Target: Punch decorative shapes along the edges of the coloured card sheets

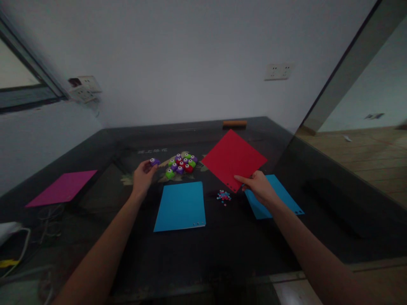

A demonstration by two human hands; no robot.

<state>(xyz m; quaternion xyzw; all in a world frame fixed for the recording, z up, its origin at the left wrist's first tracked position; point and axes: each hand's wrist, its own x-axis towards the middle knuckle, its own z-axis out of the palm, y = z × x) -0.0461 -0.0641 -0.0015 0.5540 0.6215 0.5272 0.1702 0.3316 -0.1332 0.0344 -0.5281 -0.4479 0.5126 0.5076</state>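
Note:
My left hand (143, 176) is raised left of a cluster, its fingers closed around a small purple craft punch (154, 162) with a white, eye-like top. Pinched at its lower corner by my right hand (258, 184) is a red sheet of paper (233, 156), held up over the table. Small holes line that corner. Several similar punches (181, 163) in green, red and purple stand grouped behind a blue sheet (181, 205), which has small holes near its lower right edge. Tiny coloured paper cut-outs (224, 196) lie in a pile below the red sheet.
Another blue sheet (276, 201), also with holes, lies partly under my right hand. A magenta sheet (63, 187) rests at the left of the dark table (187, 258). An orange-brown bar (234, 124) sits at the back, against the wall. Cables and a white device (9, 232) are at far left.

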